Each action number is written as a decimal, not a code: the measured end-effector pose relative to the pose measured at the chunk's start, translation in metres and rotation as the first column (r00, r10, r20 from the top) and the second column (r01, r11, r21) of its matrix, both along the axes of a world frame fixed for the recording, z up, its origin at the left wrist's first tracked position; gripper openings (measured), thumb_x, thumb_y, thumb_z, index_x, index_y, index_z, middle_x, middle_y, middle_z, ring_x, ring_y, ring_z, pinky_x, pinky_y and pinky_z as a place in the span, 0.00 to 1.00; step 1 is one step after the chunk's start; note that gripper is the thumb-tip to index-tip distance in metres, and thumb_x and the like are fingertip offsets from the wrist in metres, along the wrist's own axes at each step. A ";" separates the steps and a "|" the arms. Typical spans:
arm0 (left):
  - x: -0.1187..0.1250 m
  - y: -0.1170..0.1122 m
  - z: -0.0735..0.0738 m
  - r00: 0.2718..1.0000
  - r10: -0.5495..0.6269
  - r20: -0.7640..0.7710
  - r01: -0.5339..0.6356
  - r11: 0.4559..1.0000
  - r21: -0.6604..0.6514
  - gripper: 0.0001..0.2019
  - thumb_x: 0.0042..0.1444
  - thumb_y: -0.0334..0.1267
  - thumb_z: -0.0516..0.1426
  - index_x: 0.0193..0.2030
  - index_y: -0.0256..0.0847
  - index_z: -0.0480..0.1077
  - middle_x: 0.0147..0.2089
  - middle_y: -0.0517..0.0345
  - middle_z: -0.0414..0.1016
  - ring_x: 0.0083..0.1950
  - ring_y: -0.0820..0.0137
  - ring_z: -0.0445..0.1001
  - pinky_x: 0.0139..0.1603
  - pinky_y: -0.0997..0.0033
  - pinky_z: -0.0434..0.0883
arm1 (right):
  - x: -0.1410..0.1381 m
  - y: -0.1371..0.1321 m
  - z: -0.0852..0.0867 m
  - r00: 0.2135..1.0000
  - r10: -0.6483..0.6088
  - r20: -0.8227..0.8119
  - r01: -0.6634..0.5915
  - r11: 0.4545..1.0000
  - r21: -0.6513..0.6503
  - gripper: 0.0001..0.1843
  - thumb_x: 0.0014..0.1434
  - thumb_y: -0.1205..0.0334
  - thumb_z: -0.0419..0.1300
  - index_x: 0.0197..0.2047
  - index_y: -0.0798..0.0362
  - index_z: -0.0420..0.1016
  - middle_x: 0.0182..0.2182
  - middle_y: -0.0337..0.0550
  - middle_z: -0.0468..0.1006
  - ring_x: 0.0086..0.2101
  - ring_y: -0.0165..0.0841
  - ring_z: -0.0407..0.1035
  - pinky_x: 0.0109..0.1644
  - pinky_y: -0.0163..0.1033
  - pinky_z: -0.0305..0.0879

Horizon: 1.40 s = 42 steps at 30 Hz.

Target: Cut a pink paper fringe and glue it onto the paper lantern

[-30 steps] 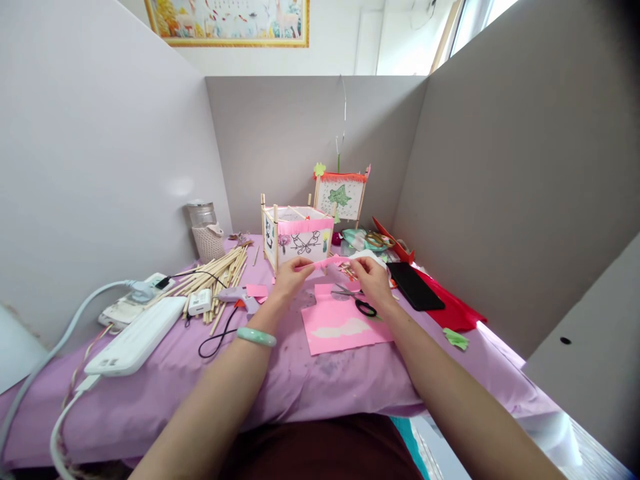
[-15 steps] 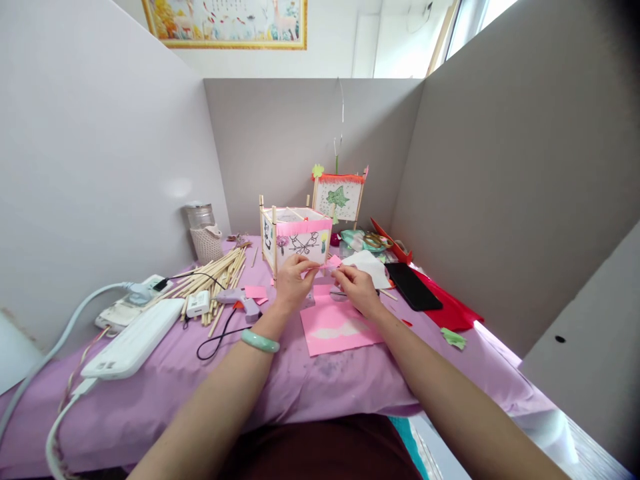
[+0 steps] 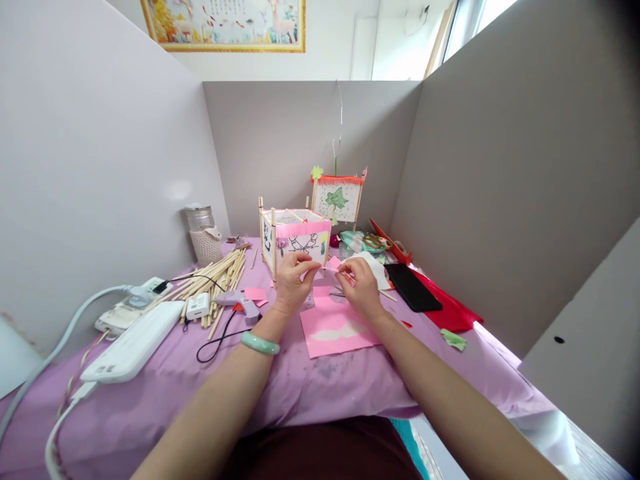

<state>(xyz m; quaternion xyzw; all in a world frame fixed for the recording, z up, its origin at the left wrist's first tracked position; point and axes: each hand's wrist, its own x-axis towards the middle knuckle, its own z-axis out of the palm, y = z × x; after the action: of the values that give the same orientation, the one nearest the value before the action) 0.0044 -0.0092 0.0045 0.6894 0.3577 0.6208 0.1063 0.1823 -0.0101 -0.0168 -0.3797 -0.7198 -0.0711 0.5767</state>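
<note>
My left hand (image 3: 294,283) pinches one end of a small pink paper piece (image 3: 330,268) between thumb and fingertips. At its other end, my right hand (image 3: 361,288) is also closed in a pinch, with fingers curled. Both hands are raised just in front of a lantern (image 3: 303,244) made of sticks and drawn-on white panels, with a pink paper band along its top. Under my hands lies a pink paper sheet (image 3: 323,313) with a pale torn-looking patch. The tool lying beside my right hand is mostly hidden.
On the left are a glue gun (image 3: 239,303), a pile of wooden sticks (image 3: 225,270), a white power bank (image 3: 135,341) and cables. A black phone (image 3: 414,287) lies right, over red material. Behind stands another lantern (image 3: 339,200). Grey partitions (image 3: 280,133) enclose the table.
My right hand has shifted slightly right and its fingers have curled more. My left hand stays nearly in place, still pinching. The pink piece is still between both hands.
</note>
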 end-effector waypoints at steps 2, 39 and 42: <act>0.000 0.000 0.000 1.000 -0.009 -0.014 0.009 1.000 0.017 0.03 0.51 0.36 0.61 0.32 0.47 0.77 0.42 0.52 0.71 0.49 0.62 0.68 0.56 0.62 0.64 | 0.000 0.000 0.000 1.000 -0.026 -0.009 0.027 0.999 0.031 0.03 0.60 0.64 0.55 0.33 0.49 0.67 0.33 0.43 0.70 0.38 0.38 0.65 0.44 0.43 0.63; -0.007 0.005 -0.001 0.737 -0.394 0.550 0.670 0.538 -0.511 0.14 0.40 0.39 0.68 0.30 0.37 0.70 0.26 0.63 0.69 0.26 0.78 0.67 0.31 0.76 0.65 | -0.001 -0.004 0.003 1.000 0.015 0.002 -0.015 1.000 0.004 0.09 0.63 0.55 0.55 0.39 0.51 0.71 0.36 0.46 0.72 0.40 0.38 0.66 0.46 0.44 0.64; -0.006 0.007 -0.001 0.725 -0.378 0.576 0.671 0.575 -0.468 0.15 0.39 0.39 0.69 0.30 0.37 0.70 0.28 0.62 0.70 0.27 0.77 0.69 0.32 0.76 0.67 | -0.007 -0.006 -0.001 0.987 0.117 0.114 -0.109 0.991 -0.074 0.12 0.62 0.52 0.56 0.32 0.51 0.70 0.31 0.43 0.72 0.35 0.36 0.66 0.42 0.41 0.62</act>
<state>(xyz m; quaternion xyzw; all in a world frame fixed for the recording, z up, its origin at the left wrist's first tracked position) -0.0019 -0.0025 0.0031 0.5345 0.2908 0.5248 0.5952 0.1755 -0.0162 -0.0177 -0.3526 -0.7750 -0.0363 0.5232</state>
